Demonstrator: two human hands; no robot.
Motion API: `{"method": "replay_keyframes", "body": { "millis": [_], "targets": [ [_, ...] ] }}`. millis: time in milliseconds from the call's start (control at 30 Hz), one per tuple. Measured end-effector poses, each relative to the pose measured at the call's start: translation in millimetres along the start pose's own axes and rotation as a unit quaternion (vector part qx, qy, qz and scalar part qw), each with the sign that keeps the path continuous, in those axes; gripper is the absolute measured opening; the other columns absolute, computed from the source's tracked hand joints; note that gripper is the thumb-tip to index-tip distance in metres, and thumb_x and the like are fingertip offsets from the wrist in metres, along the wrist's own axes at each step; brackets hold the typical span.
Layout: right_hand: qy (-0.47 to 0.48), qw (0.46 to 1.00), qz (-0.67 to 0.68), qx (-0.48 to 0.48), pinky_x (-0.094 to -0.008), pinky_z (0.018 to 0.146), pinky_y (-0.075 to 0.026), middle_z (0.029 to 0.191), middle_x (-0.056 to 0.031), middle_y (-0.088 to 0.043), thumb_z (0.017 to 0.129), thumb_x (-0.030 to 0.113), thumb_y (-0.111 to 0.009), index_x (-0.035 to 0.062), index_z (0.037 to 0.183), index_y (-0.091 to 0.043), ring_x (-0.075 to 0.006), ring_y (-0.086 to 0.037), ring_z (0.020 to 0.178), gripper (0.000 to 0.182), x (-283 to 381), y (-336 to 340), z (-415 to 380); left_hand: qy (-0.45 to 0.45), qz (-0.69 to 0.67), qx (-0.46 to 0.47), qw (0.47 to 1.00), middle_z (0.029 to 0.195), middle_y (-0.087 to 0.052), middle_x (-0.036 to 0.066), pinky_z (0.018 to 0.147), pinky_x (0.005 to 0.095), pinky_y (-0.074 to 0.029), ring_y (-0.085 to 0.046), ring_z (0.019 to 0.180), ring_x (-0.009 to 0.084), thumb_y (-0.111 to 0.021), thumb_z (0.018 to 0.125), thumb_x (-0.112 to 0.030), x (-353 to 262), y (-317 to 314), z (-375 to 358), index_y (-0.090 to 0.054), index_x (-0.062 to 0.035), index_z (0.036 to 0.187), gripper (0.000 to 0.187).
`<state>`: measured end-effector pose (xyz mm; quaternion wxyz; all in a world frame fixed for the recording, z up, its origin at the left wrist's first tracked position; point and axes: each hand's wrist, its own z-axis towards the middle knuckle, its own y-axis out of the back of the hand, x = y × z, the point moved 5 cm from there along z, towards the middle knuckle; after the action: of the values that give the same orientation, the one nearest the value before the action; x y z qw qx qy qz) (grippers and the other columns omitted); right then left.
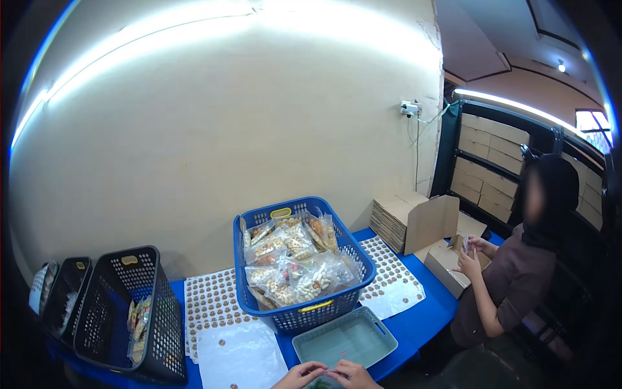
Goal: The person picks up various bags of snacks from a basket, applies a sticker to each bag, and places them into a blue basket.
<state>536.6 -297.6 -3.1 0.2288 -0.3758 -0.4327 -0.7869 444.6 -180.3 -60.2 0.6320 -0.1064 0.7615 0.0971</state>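
Observation:
At the bottom edge, my left hand [303, 374] and my right hand [350, 374] are close together, fingertips pinched near each other. Between and below them shows part of a clear plastic bag [322, 384] with something green in it; most of it is cut off by the frame. Just beyond my hands lies a grey-green tray [343, 340] with a tiny pink piece in it. Behind the tray stands a blue basket [310, 317] filled with clear bags of snacks [295, 262].
Sticker sheets [217, 305] lie on the blue table [427, 319]. Dark baskets [164, 324] stand at left. Flat cardboard [393, 220] and an open box [447, 266] are at right, where a seated person [518, 279] holds a small item.

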Motion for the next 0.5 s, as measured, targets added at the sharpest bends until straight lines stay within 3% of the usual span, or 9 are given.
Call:
{"method": "replay_keyframes", "body": {
  "millis": [33,67,100,167,200,333,367,400,500],
  "targets": [
    [-0.006,1.0,0.001,-0.005,-0.0363,0.059,-0.043,0.074,-0.0185,-0.054,0.075,0.014,-0.058,0.0026,0.083,-0.062,-0.0347,-0.054,0.068,0.014,-1,0,-5,-0.004,0.017,-0.009,1.0,0.087,-0.057,0.004,0.074,0.0251,-0.041,-0.052,0.081,0.0121,-0.052,0.085,-0.016,0,-8,-2,-0.056,-0.0013,0.094,0.018],
    [-0.011,1.0,0.0,-0.009,-0.0365,0.059,-0.043,0.074,-0.0188,-0.054,0.075,0.014,-0.058,0.0023,0.082,-0.062,-0.035,-0.054,0.068,0.015,-1,2,-9,-0.124,-0.02,-0.085,0.988,0.064,-0.056,0.002,0.051,0.0196,-0.039,-0.048,0.056,0.0052,-0.06,0.079,-0.014,-12,-18,-4,-0.059,-0.0022,0.081,0.012],
    [-0.015,1.0,-0.003,-0.015,-0.0366,0.059,-0.043,0.075,-0.0191,-0.055,0.075,0.015,-0.059,0.002,0.082,-0.062,-0.0353,-0.054,0.069,0.015,-2,5,-12,-0.106,-0.03,-0.112,0.988,0.062,-0.054,0.0,0.049,0.0191,-0.038,-0.048,0.055,0.0055,-0.06,0.079,-0.012,-5,-24,-2,-0.059,-0.0015,0.078,0.011],
    [-0.042,0.998,-0.005,-0.044,-0.0377,0.06,-0.043,0.077,-0.0202,-0.055,0.075,0.019,-0.059,0.001,0.079,-0.062,-0.0362,-0.054,0.07,0.018,-3,8,-16,-0.11,-0.022,-0.144,0.983,0.061,-0.054,0.001,0.048,0.0199,-0.037,-0.046,0.054,0.0058,-0.059,0.079,-0.012,12,-25,5,-0.058,-0.0017,0.076,0.01],
    [-0.049,0.997,-0.01,-0.061,-0.038,0.06,-0.043,0.077,-0.0205,-0.055,0.075,0.02,-0.059,0.0008,0.078,-0.061,-0.0364,-0.054,0.07,0.019,-1,11,-17,-0.063,0.04,-0.179,0.981,0.06,-0.052,0.001,0.048,0.021,-0.037,-0.045,0.054,0.0065,-0.057,0.08,-0.011,14,-23,10,-0.056,-0.0018,0.074,0.011],
    [-0.103,0.989,0.006,-0.106,-0.0392,0.057,-0.042,0.072,-0.0213,-0.052,0.076,0.021,-0.059,-0.0008,0.07,-0.058,-0.0379,-0.052,0.067,0.022,0,8,-16,-0.182,0.028,-0.269,0.945,0.066,-0.052,0.002,0.047,0.0215,-0.036,-0.045,0.055,0.0074,-0.054,0.081,-0.009,-21,-20,16,-0.053,-0.0015,0.073,0.011],
    [-0.121,0.987,0.012,-0.102,-0.0394,0.057,-0.041,0.071,-0.0213,-0.052,0.076,0.02,-0.058,-0.0011,0.068,-0.057,-0.0381,-0.051,0.066,0.023,2,8,-13,-0.219,0.048,-0.259,0.939,0.076,-0.056,0.005,0.053,0.0211,-0.041,-0.05,0.062,0.0082,-0.054,0.083,-0.012,-22,-8,20,-0.054,-0.0007,0.087,0.013],
    [-0.093,0.99,0.019,-0.108,-0.0401,0.055,-0.04,0.068,-0.0206,-0.049,0.076,0.019,-0.058,-0.0015,0.067,-0.055,-0.0382,-0.049,0.063,0.023,11,10,-10,-0.22,0.122,-0.311,0.917,0.069,-0.054,0.002,0.064,0.024,-0.04,-0.05,0.067,0.0109,-0.056,0.081,-0.014,-36,-1,19,-0.054,-0.0014,0.075,0.014],
    [-0.041,0.992,0.055,-0.107,-0.0398,0.054,-0.039,0.066,-0.0197,-0.047,0.076,0.018,-0.059,-0.0013,0.068,-0.054,-0.0375,-0.048,0.061,0.021,26,13,0,-0.257,0.16,-0.369,0.879,0.066,-0.051,0.004,0.063,0.0251,-0.039,-0.049,0.066,0.0126,-0.057,0.079,-0.012,-63,9,9,-0.049,-0.0015,0.069,0.017]
  ]
}}
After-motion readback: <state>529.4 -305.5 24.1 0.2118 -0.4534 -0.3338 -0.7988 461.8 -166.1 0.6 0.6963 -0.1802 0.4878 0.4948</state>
